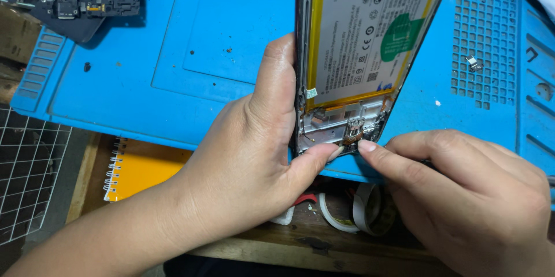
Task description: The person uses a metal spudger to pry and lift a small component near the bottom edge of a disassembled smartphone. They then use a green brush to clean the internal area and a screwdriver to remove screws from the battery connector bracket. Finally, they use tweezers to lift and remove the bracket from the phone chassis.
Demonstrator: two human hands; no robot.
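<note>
Phone (pixel 358 51), back off, sat edge-up in left hand (pixel 254 155), grip clamped around its lower frame; right hand (pixel 462 190), fingers pinched, picked at bottom connector (pixel 354 132) beside that thumb.

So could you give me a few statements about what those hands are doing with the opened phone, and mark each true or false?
1. The left hand grips the opened phone by its side edge. True.
2. The right hand touches the phone's top end. False: its fingertip is at the bottom end, by the small connector parts.
3. The phone's battery is exposed. True.
4. The work mat is red. False: it is blue.
5. A spiral notebook with an orange cover lies partly under the mat. True.
</note>
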